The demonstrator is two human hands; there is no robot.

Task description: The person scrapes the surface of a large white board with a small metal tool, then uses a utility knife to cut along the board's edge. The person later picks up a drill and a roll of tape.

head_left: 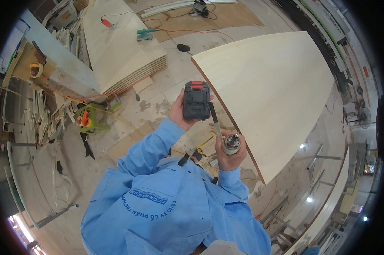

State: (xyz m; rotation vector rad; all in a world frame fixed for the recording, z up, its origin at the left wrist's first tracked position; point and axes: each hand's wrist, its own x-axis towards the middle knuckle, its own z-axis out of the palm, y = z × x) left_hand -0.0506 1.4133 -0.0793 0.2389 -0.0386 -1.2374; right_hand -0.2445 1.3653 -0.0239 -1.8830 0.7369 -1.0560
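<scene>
My left hand [179, 114] is closed round a black battery pack [196, 102] with a red clip at its top, held up in front of my chest. Lower and to the right, my right hand [230, 162] grips a cylindrical power tool [232, 144], silver and black, its collet-like end pointing upward. Between the two hands a narrow piece [215, 118], black above and metallic below, reaches up from the right hand; whether it belongs to the tool I cannot tell. The battery pack and the tool are apart.
A large pale panel [272, 93] with a brown edge lies right of my hands. Stacked panels [124, 51] stand at the far left, bearing a green-handled tool [145, 34]. A green stool [92, 120] with orange tape and an orange cable [94, 98] are at left.
</scene>
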